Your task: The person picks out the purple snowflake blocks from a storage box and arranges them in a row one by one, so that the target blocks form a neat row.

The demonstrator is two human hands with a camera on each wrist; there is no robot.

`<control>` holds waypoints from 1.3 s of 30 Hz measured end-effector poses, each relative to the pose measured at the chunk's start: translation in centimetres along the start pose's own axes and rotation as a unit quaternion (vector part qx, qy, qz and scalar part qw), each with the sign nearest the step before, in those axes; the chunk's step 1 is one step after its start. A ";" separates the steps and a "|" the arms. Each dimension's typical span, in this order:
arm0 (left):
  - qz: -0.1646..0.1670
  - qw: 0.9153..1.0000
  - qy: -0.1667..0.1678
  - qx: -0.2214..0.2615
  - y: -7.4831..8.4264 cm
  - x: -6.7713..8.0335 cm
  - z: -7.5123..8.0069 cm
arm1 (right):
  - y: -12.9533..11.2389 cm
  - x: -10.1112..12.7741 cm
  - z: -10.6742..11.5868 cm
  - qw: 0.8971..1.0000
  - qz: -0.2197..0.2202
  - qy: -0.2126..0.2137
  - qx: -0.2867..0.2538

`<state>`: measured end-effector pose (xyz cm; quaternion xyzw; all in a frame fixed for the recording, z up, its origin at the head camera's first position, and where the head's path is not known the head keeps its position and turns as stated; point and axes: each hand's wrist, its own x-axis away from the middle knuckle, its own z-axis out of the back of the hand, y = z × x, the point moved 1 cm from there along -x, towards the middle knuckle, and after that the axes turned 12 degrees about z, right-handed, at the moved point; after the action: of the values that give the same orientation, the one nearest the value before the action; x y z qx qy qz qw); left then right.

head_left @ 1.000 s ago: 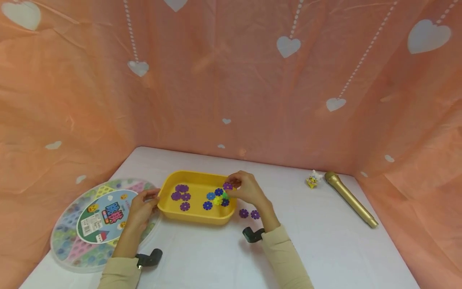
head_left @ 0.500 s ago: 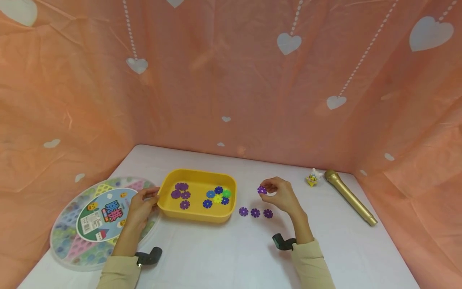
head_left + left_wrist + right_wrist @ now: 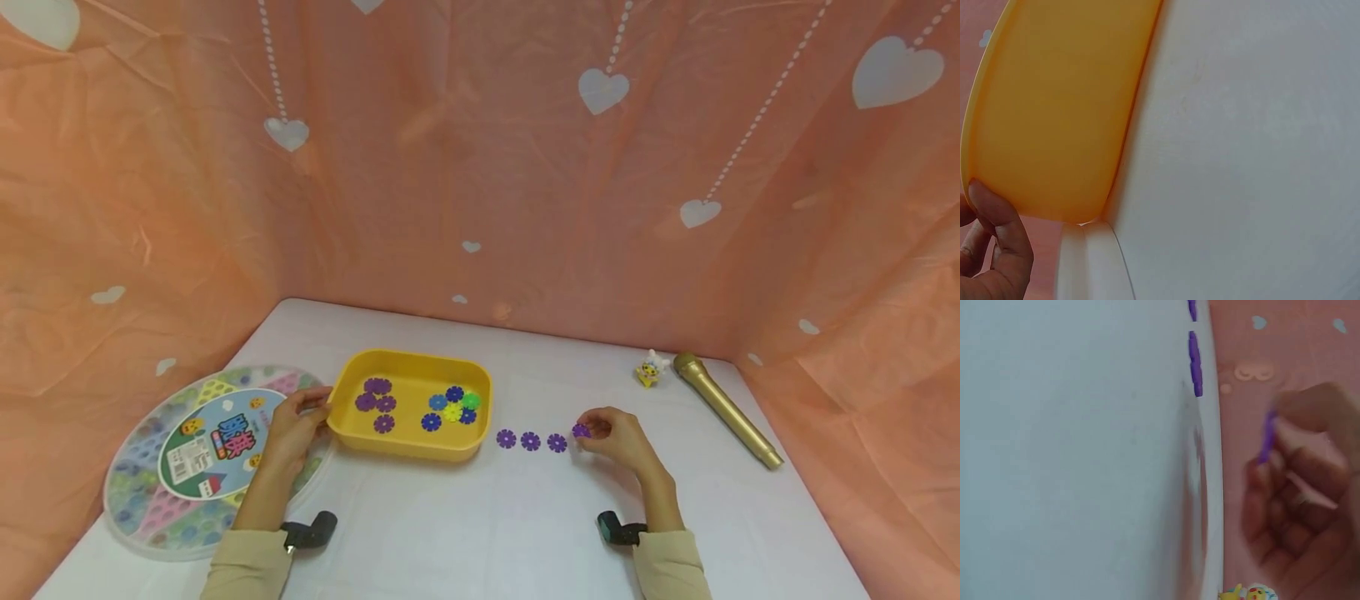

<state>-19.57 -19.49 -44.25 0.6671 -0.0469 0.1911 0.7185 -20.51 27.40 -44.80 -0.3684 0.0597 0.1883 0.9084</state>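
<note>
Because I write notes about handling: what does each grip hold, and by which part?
Right grip: a purple flower disc, by its edge. Left grip: the yellow tray, by its left end.

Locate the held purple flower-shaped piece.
In the head view, the piece is right of centre, pinched by the right hand, right of three matching pieces.

You are touching smooth, softly shining plastic on the yellow tray (image 3: 408, 451), and right of it pinching a purple disc (image 3: 581, 431) that is looking like plastic too. Left of the tray, the round board (image 3: 142, 502) is showing translucent plastic. Well right of the tray, the microphone (image 3: 727, 410) is wearing a metallic-looking gold finish. Under the tray, the matt white table cover (image 3: 450, 533) is looking like cloth; behind the tray, the curtain (image 3: 420, 208) is showing creases.
</note>
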 end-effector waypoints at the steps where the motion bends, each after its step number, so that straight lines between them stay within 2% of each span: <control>1: -0.001 1.000 -0.001 0.000 0.0 0.0 0.0 | 0.2 0.2 0.0 1.000 -0.008 -0.008 0.004; 12: -0.002 1.000 -0.003 0.002 0.0 0.0 0.0 | 1.0 0.8 -1.3 0.998 -0.046 -0.046 0.018; 21: 0.002 1.000 0.006 -0.003 -0.1 0.0 0.0 | 0.9 0.8 -1.4 0.999 -0.010 -0.042 0.013; 28: 0.002 1.000 0.003 -0.005 0.0 0.0 0.0 | 0.7 0.5 -1.3 1.000 -0.010 -0.027 0.012; 30: 0.003 1.000 0.003 -0.005 0.1 0.0 0.0 | 0.2 0.1 -1.3 1.000 -0.001 -0.011 0.001; 33: 0.004 1.000 0.004 -0.005 0.1 0.1 0.0 | -1.3 -1.0 -1.2 0.999 0.041 0.014 -0.015; 39: 0.002 1.000 0.003 0.005 0.0 0.0 0.1 | -5.9 -4.3 -2.5 0.987 0.117 0.073 -0.077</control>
<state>-19.52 -19.54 -44.28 0.6698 -0.0452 0.1945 0.7151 -22.13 20.52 -41.77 -0.4409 0.1538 0.2699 0.8421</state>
